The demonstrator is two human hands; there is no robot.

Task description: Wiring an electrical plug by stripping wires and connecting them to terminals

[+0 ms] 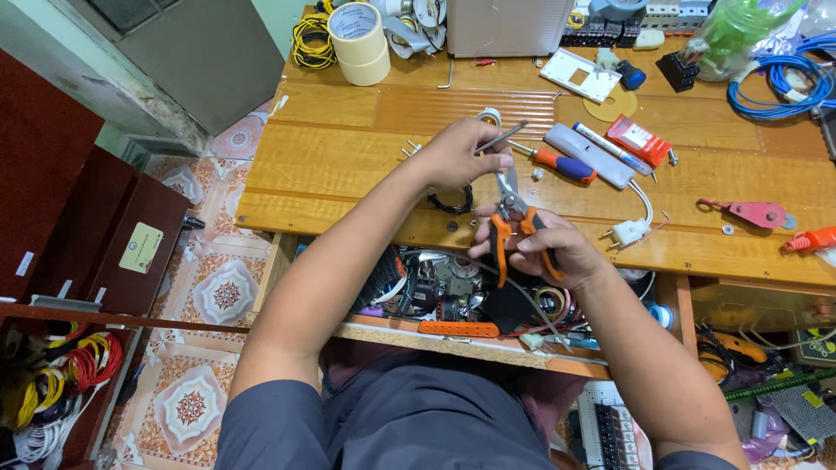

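The fingers of the right hand (544, 248) are closed around the orange handles of a pair of pliers (512, 222), and the metal nose of the tool points up toward 12 o'clock. The fingers of the left hand (457, 155) are pinched together on a thin grey cable piece (501, 137), which sticks out toward 2 o'clock just above the tip of the pliers. Both hands are over the front edge of the wooden surface (348, 157), near the middle of the view.

Under the left hand, at 6 o'clock from it, a small black cable loop (453, 206) lies on the surface. At 3 o'clock from the left hand there is a screwdriver with an orange and blue handle (557, 163), and just beside it a long grey box (589, 155) with a marker pen (610, 146). A white plug (629, 231) with metal pins lies at 3 o'clock from the right hand. Farther to the right there are a red pulley-like part (756, 213) and an orange tool (812, 238) at the edge.

Below the hands, an open drawer (453, 296) is full of cables and small parts. At 11 o'clock, far on the surface, stand rolls of masking tape (359, 35) next to a coil of yellow wire (309, 39). A coil of blue cable (784, 87) lies at 2 o'clock.
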